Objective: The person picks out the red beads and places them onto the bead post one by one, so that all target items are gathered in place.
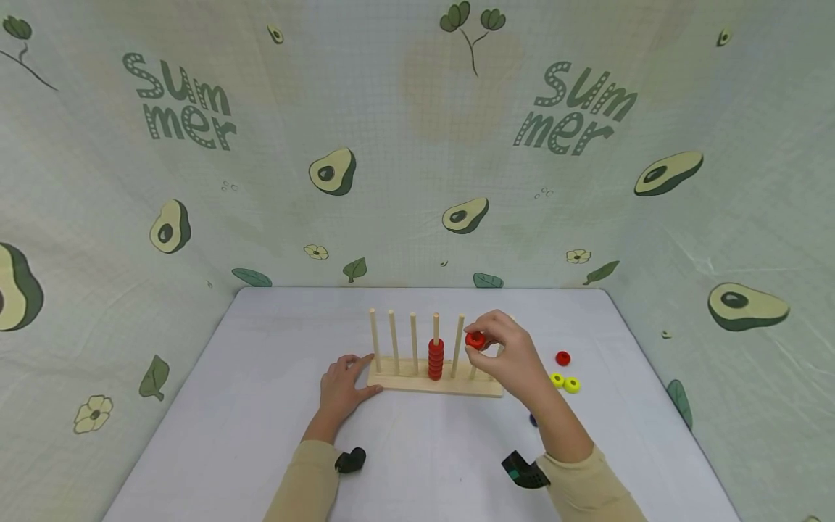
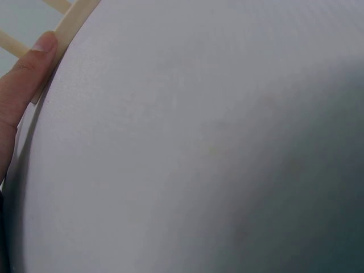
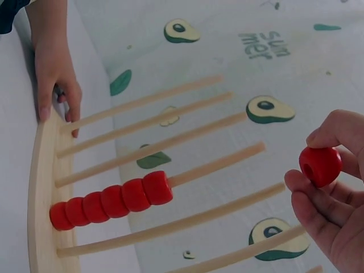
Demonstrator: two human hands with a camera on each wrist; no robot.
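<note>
A wooden peg rack (image 1: 435, 386) stands on the table, a row of upright pegs along its base. Several red beads (image 3: 111, 201) are stacked on one middle peg, whose upper part is bare. My left hand (image 1: 341, 388) grips the left end of the base, thumb (image 2: 44, 45) along the front and fingers behind. Between thumb and fingertips, my right hand (image 1: 512, 357) pinches a single red bead (image 3: 321, 166), its hole showing. That bead is up near peg-top height, right of the stacked peg and apart from the pegs in the right wrist view.
On the table right of the rack lie a loose red bead (image 1: 563, 358) and two yellow beads (image 1: 572, 385). A dark bead (image 1: 533, 420) shows partly behind my right forearm. A patterned cloth (image 1: 398, 239) hangs behind the table's far edge.
</note>
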